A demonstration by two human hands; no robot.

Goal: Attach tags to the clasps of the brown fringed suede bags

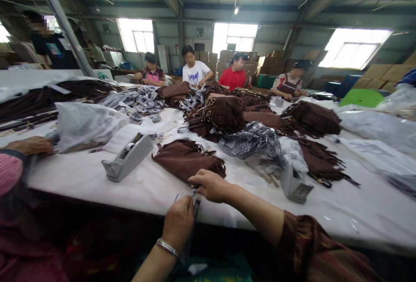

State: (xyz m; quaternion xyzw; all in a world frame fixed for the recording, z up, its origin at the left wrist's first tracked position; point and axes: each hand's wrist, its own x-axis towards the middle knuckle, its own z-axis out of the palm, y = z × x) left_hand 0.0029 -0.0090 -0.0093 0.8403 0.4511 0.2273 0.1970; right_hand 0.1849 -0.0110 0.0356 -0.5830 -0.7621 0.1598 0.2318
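Observation:
A brown fringed bag point(183, 160) lies flat on the table edge in front of me, its zipped side toward me. From its near corner a narrow strap point(196, 201) with greyish wrapping hangs over the edge. My left hand point(178, 219), with a silver bracelet at the wrist, is closed round this strap below the corner. Just above it, my right hand point(212, 185) pinches the strap's upper end beside the bag's corner; the fingertips partly hide what is gripped. A small thin blue item sticks up by the left hand.
Grey tape dispensers point(128, 158) stand left and right of the bag. Bubble wrap point(253, 143), piled brown bags point(224, 113), grey-wrapped straps point(136, 104) and a plastic bag point(87, 126) cover the table. A co-worker's hand point(30, 146) rests at left; several people work opposite.

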